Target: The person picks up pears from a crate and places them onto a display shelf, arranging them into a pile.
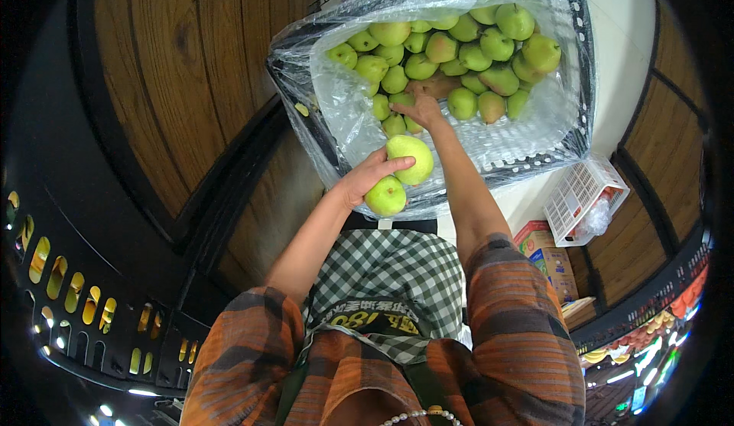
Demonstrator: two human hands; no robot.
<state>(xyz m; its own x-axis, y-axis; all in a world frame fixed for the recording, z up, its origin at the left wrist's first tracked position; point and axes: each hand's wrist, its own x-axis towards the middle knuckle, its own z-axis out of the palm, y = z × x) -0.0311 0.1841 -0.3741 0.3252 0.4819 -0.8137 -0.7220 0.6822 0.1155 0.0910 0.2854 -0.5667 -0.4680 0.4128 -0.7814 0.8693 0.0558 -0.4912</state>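
Note:
Two green pears are in my left hand (373,175): one pear (410,160) lies under the thumb, the other pear (385,195) sits just below it. They are over the near edge of a black plastic crate lined with clear plastic film (499,165). Many green pears (421,66), some with a reddish blush, fill the far part of the crate. My right hand (423,105) reaches in among them with fingers spread, beside a brownish patch (441,85) between the pears. Whether its fingertips grip a pear is not clear.
Wooden panels with black frames (172,70) stand on the left, more wooden panels (642,219) on the right. A white plastic basket (579,197) holding a clear bag is right of the crate, near printed cardboard boxes (556,262). Black slotted crates (69,288) with yellowish fruit are at lower left.

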